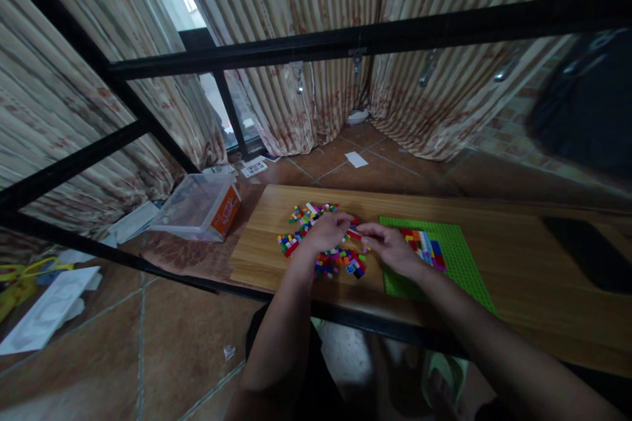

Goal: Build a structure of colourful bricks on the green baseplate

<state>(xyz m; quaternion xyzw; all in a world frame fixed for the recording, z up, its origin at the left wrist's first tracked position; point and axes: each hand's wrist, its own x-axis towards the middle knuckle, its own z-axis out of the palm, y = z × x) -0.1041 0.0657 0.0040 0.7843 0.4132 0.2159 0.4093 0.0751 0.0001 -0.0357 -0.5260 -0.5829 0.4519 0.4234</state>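
A heap of small coloured bricks (316,237) lies on the wooden table (518,276). To its right sits a green baseplate (459,256) with a patch of coloured bricks (424,247) fixed on it. My left hand (326,231) rests over the heap with its fingers curled. My right hand (390,247) lies at the baseplate's left edge. The fingertips of both hands meet on a small red brick (353,233) between them, pinched from both sides.
A clear plastic box with an orange label (202,207) lies on its side on the floor left of the table. Black metal bars (345,39) cross in front of the curtains. Papers and bags (44,309) litter the tiled floor at left. A dark object (587,250) sits at the table's right.
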